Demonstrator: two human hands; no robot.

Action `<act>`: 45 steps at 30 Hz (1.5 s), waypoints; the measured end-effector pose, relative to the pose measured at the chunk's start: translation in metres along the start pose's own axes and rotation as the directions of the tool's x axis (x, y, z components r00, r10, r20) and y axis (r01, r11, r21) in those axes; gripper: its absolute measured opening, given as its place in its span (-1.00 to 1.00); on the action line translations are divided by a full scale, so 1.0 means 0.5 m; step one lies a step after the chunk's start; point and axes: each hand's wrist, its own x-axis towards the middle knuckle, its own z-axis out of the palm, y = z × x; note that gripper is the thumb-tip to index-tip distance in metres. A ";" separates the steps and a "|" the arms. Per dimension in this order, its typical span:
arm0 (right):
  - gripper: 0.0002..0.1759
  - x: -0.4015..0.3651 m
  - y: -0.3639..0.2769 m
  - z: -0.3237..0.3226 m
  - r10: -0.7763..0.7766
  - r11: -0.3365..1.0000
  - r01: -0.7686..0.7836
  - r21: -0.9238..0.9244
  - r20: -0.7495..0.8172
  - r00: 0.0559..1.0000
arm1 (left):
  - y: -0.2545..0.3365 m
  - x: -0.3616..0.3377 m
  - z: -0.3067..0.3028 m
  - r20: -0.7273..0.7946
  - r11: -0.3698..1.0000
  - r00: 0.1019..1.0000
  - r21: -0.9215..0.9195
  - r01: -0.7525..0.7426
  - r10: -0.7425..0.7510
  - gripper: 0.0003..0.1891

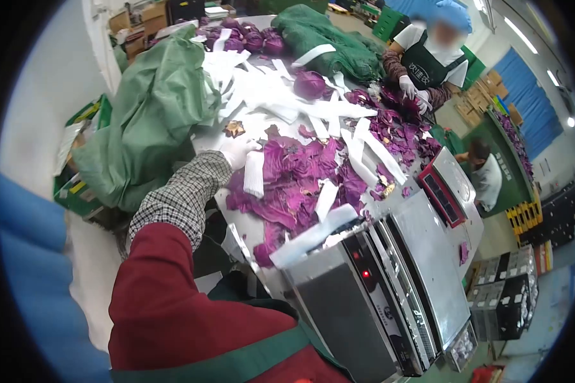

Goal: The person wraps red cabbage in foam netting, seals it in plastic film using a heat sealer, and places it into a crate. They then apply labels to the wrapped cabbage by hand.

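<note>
Gripping a white foam sleeve (254, 175) just left of centre frame, the left hand (238, 153) likely holds that end because it's nearest; purple leaves (298, 163) lie alongside. The right hand I can't see.

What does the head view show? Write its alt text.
A person's gloved left hand touches a white strip amid loose purple cabbage leaves on a cluttered table. More white strips and whole cabbages lie beyond; a co-worker in a blue cap stands opposite.
</note>
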 end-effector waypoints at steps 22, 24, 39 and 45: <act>-0.63 -0.478 -0.349 0.581 -0.270 0.902 0.363 -0.234 0.349 0.897 | 0.056 0.553 0.076 -0.016 0.913 0.926 -0.157 -0.376 0.378 -0.63; -0.60 -0.532 -0.404 0.791 -0.247 0.841 0.462 -0.282 0.559 0.791 | 0.105 0.553 0.033 -0.517 0.668 0.785 -0.454 -0.589 0.341 -0.71; -0.91 -0.611 -0.262 1.671 -0.543 0.402 0.869 0.288 0.839 -0.027 | -0.029 0.442 -0.122 -0.568 0.333 0.797 -0.806 -0.490 -0.202 -0.61; -0.85 -0.644 -0.300 1.613 -0.223 0.615 0.752 0.238 0.967 -0.124 | -0.012 0.475 -0.104 -0.299 0.010 0.940 -0.953 -0.301 -0.164 -0.79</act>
